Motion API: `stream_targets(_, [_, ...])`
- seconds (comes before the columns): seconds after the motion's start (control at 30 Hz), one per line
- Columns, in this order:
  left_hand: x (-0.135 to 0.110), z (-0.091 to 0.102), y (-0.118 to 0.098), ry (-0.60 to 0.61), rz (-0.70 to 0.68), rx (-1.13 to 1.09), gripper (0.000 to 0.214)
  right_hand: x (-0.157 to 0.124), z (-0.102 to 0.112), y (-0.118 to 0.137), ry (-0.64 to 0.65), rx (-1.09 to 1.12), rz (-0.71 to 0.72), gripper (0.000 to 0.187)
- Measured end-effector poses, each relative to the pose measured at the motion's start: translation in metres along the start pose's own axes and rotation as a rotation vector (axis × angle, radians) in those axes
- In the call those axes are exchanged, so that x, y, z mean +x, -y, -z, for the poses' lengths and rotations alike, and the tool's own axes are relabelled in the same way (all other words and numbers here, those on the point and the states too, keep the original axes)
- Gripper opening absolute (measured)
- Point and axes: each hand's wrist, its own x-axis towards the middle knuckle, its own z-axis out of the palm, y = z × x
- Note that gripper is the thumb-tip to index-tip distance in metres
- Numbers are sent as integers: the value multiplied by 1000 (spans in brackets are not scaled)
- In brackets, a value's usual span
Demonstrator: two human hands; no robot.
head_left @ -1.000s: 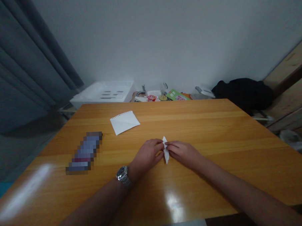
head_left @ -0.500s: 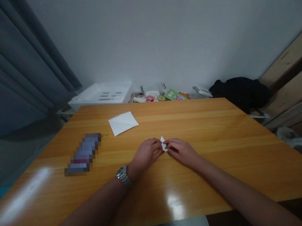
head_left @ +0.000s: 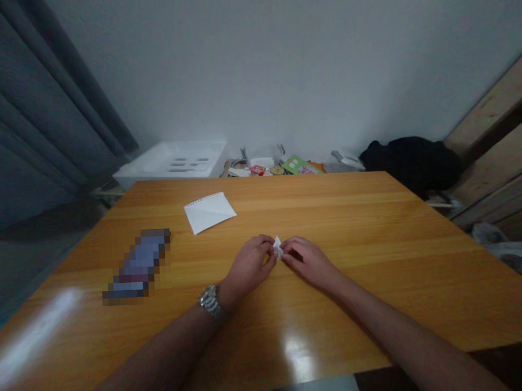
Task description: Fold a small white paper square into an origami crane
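Observation:
Between my two hands, just above or on the wooden table (head_left: 348,215), is a small piece of folded white paper (head_left: 278,249) with a pointed top. My left hand (head_left: 252,262) pinches its left side between thumb and fingers. On the other side, my right hand (head_left: 307,260) grips the paper's right edge with its fingertips. The fingers cover parts of the folds. A silver watch (head_left: 210,302) is on my left wrist. Beyond my left hand lies a flat sheet of white paper (head_left: 210,213) with a torn, perforated edge.
A blurred-out phone-like object (head_left: 138,264) lies at the left of the table. Behind the far edge are a white plastic tray (head_left: 171,173), a green booklet (head_left: 300,165) and assorted small items. A black bundle (head_left: 410,160) sits at the far right.
Both hands stay on the small folded paper, whose outline now looks narrower and more crumpled. The whole view has shifted slightly.

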Motion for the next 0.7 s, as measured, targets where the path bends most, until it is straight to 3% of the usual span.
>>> stream_targets(0.2, [2,0,0,-4,100,20,7,-1,-3,1,-44,-23,-122,7])
stream_targets(0.43, [4,-4,0,-3,93,73,6,-2,0,-5,-39,-57,77,14])
stream_targets(0.7, [-2,-3,-7,-7,30,137,23,-10,6,-10,53,-164,149,28])
